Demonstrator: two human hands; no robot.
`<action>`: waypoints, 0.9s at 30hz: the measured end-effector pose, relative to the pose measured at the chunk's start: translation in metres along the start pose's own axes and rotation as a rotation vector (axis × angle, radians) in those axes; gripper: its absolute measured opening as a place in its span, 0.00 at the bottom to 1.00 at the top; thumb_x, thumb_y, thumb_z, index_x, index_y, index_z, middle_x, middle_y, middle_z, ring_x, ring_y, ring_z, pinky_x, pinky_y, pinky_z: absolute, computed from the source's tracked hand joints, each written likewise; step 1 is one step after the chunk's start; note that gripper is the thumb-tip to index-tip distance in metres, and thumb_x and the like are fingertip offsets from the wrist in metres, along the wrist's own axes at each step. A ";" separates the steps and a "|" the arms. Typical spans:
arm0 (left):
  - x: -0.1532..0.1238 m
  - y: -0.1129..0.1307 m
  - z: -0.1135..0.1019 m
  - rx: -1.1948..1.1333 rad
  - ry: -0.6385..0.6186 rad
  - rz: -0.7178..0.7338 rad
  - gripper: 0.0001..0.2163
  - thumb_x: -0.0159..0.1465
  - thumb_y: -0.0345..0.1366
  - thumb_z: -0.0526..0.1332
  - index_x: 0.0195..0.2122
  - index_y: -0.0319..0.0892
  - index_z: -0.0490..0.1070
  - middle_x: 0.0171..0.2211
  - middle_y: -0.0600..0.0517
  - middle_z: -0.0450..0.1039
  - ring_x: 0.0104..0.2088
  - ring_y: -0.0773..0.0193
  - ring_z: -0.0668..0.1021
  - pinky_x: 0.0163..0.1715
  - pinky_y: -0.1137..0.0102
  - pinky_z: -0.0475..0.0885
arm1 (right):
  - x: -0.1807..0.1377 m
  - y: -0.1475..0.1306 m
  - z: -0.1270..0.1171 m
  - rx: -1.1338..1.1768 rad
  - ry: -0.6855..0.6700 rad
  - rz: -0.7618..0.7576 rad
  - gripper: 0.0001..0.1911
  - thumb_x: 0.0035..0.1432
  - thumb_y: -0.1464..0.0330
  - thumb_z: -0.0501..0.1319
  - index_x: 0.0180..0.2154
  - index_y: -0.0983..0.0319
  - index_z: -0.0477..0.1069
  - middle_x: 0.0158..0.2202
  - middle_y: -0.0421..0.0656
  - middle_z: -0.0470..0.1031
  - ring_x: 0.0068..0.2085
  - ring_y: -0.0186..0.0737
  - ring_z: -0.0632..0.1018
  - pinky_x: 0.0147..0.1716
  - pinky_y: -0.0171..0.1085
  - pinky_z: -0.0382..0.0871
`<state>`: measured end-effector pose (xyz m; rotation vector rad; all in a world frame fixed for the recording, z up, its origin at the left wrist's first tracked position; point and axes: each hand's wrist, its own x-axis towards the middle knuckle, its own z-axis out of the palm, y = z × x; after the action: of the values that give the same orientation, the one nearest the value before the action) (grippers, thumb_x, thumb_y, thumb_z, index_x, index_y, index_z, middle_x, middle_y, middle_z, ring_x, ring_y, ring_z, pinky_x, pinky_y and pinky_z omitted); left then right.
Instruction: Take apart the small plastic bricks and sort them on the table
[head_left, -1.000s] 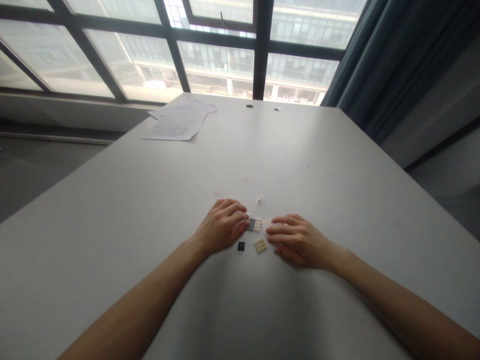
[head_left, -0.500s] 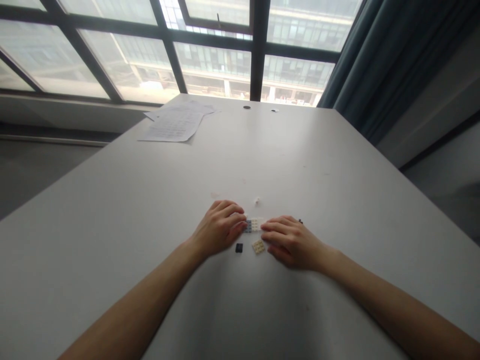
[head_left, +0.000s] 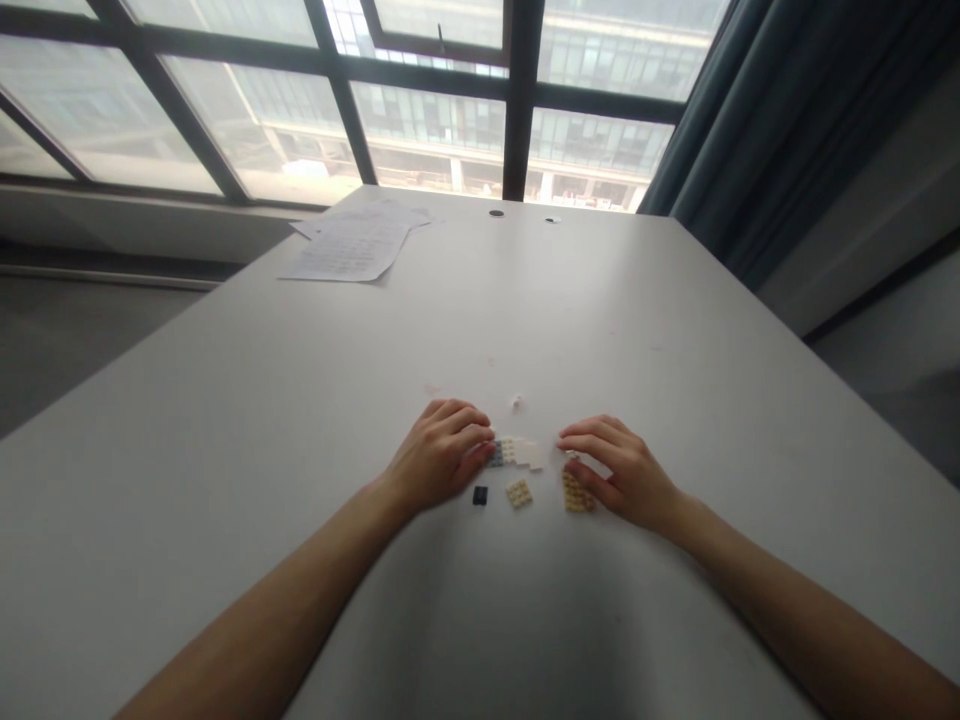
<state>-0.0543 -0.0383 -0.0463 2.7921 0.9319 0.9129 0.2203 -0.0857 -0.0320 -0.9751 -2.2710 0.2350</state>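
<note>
My left hand (head_left: 439,452) rests on the white table with fingers curled round the left end of a flat row of grey and white building bricks (head_left: 510,452). Its fingertips hide that end. To the right, my right hand (head_left: 611,468) hovers with thumb and fingers apart, over a tan studded plate (head_left: 575,494) that it partly covers. A small white piece (head_left: 573,455) shows between thumb and fingers; whether they touch it is unclear. Nearer me lie a small black brick (head_left: 480,495) and a cream studded plate (head_left: 519,493).
Just beyond the row sits a tiny white piece (head_left: 517,402). Printed papers (head_left: 352,245) lie at the table's far left corner. Two round cable holes are near the far edge, in front of the window. A dark curtain (head_left: 750,130) hangs at right.
My right hand has moved right, away from the brick row, and its fingers have spread. The row's white right end and the tan plate now show. My left hand stays put.
</note>
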 end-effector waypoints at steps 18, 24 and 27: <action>0.000 -0.006 -0.002 0.013 0.260 -0.138 0.05 0.64 0.34 0.59 0.37 0.43 0.74 0.38 0.49 0.75 0.39 0.61 0.74 0.43 0.63 0.69 | -0.017 0.010 0.004 -0.020 -0.123 0.025 0.16 0.60 0.59 0.61 0.46 0.61 0.71 0.46 0.50 0.74 0.47 0.47 0.73 0.48 0.48 0.68; 0.000 -0.006 0.000 0.007 0.250 -0.112 0.04 0.63 0.33 0.60 0.36 0.43 0.73 0.37 0.49 0.75 0.38 0.61 0.73 0.43 0.63 0.68 | -0.020 0.013 0.006 -0.010 -0.151 0.050 0.13 0.61 0.64 0.59 0.46 0.61 0.71 0.46 0.49 0.73 0.47 0.46 0.72 0.49 0.46 0.68; -0.001 -0.006 0.000 0.009 0.241 -0.097 0.03 0.63 0.33 0.60 0.36 0.43 0.73 0.36 0.50 0.75 0.38 0.61 0.73 0.42 0.63 0.68 | -0.020 0.015 0.006 -0.006 -0.134 0.076 0.12 0.62 0.65 0.59 0.46 0.61 0.71 0.46 0.49 0.73 0.47 0.46 0.72 0.49 0.46 0.68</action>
<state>-0.0584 -0.0336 -0.0480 2.6573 1.0928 1.2530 0.2361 -0.0887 -0.0524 -1.0794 -2.3582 0.3353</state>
